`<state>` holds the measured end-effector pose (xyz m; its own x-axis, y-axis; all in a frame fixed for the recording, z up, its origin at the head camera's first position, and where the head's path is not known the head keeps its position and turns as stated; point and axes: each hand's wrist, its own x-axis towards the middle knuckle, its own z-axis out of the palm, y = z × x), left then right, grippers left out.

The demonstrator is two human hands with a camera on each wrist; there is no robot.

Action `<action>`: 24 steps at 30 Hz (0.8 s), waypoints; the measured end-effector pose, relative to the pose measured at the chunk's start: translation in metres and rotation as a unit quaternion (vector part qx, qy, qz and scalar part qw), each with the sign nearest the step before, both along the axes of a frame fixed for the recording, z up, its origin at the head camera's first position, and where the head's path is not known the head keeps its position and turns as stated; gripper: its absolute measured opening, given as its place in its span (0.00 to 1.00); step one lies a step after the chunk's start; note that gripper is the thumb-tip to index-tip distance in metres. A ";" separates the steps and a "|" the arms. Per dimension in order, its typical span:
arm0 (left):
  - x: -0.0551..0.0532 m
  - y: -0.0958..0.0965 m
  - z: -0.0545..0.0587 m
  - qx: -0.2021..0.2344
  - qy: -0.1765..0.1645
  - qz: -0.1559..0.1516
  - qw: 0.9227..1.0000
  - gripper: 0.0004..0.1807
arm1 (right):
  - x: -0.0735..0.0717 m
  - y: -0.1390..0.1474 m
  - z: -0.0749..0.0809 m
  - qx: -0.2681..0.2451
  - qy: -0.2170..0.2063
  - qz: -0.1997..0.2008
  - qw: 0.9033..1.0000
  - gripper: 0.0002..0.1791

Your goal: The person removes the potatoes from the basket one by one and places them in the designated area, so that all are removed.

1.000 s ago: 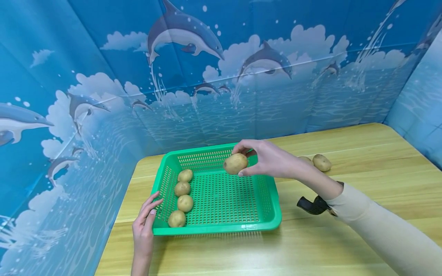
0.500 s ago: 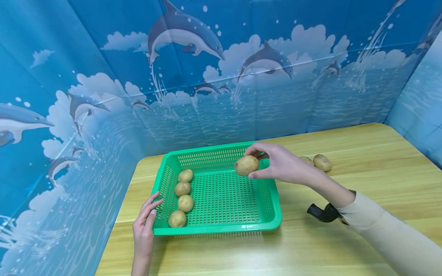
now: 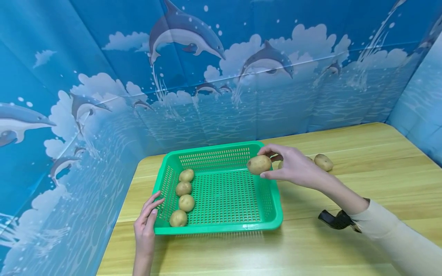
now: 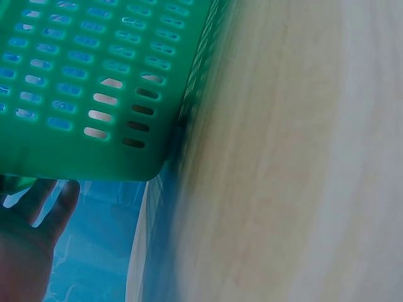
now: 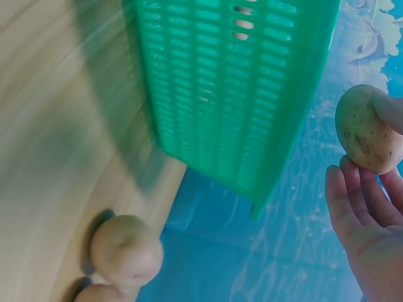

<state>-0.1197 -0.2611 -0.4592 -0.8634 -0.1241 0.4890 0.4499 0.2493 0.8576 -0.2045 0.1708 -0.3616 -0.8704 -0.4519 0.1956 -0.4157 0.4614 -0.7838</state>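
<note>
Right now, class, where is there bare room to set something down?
Free: inside the green basket, right of the potato row; on the table, before the basket. Crowded: the basket's left side, by the left hand; around its far right corner, where the right hand holds a potato, loose potatoes beyond.

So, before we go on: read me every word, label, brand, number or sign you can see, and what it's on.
No readable text in any view.
Green basket: no readable lettering; a tiny pale mark on its near rim is too small to identify as print or glare.
Held potato: no label visible.
Dolphin backdrop: pictures only.
Black wrist device: no legible marking.
</note>
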 end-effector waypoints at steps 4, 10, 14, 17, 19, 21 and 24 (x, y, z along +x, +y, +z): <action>0.000 0.001 0.001 0.000 0.004 -0.003 1.000 0.16 | 0.001 0.008 -0.005 -0.007 0.003 -0.010 1.000 0.28; 0.001 0.002 0.003 -0.002 0.009 -0.003 1.000 0.16 | 0.004 0.021 -0.011 -0.009 0.003 -0.027 1.000 0.28; 0.001 0.002 0.002 0.002 0.004 -0.002 1.000 0.16 | 0.008 0.028 -0.014 0.006 0.005 -0.046 0.999 0.28; 0.001 0.001 0.001 0.003 -0.005 0.001 1.000 0.16 | 0.011 0.034 -0.015 0.017 0.012 -0.059 0.998 0.27; 0.001 0.001 0.001 0.001 -0.009 0.002 1.000 0.16 | 0.012 0.038 -0.017 0.018 0.014 -0.062 0.998 0.27; 0.001 0.000 0.001 0.000 -0.011 0.004 1.000 0.16 | 0.012 0.042 -0.018 0.015 0.016 -0.061 0.998 0.26; 0.001 0.000 0.001 -0.001 -0.010 0.004 1.000 0.16 | 0.013 0.048 -0.020 0.012 0.016 -0.059 0.998 0.26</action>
<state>-0.1190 -0.2607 -0.4585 -0.8721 -0.1307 0.4716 0.4303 0.2544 0.8661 -0.1917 0.2189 -0.3820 -0.9116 -0.3510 0.2138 -0.3811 0.5271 -0.7596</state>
